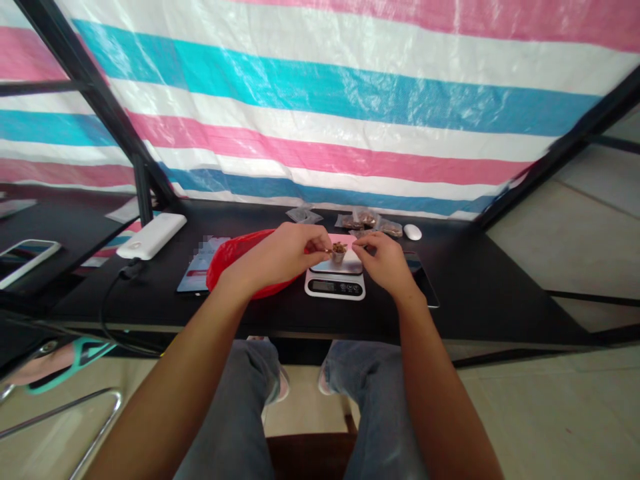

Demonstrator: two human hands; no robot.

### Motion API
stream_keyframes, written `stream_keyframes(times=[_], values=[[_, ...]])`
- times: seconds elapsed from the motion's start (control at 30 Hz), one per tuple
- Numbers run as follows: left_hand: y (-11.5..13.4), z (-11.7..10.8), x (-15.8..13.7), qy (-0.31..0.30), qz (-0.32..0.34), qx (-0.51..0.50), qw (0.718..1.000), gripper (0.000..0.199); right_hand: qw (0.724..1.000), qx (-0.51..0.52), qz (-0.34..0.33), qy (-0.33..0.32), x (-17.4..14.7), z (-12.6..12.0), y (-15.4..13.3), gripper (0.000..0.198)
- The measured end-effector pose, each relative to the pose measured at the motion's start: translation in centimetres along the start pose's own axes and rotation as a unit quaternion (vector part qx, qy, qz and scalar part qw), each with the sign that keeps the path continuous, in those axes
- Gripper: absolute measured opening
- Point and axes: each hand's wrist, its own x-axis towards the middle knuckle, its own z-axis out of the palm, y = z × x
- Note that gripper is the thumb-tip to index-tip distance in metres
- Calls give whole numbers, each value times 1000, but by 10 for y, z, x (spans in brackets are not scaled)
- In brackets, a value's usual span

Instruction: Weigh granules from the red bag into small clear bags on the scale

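A digital kitchen scale (335, 288) with a white body and metal platform sits on the black table. On the platform stands a small metal cup (339, 257), heaped with small brown-and-yellow pieces. My left hand (300, 245) reaches in from the left, its thumb and fingertips pinched at the cup's rim. To the right of the cup, my right hand (384, 259) has its thumb and forefinger brought together, apart from the cup. Whatever either pinch holds is too small to make out. Under my left forearm lies an open red plastic bag (235, 257); my arm hides part of it.
Several clear packets of brown pieces (367, 218) lie behind the scale, near a white mouse (413, 232) and an empty-looking clear bag (303, 215). A dark phone or tablet (425, 283) lies at right. Leftward are a printed sheet (193, 273) and a white power bank (152, 237) with cable.
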Motion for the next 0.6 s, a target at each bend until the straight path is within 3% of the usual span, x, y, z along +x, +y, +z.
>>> stream_keyframes(times=[0.1,0.23,0.6], values=[[0,14,25,6,11,5,1000,9,998,40,16,50,-2,-1,0,15],[-9,28,46,3,7,47,999,11,994,91,25,46,-5,4,-1,19],[-18,37,54,7,-10,48,999,13,993,107,42,32,-5,13,-8,16]])
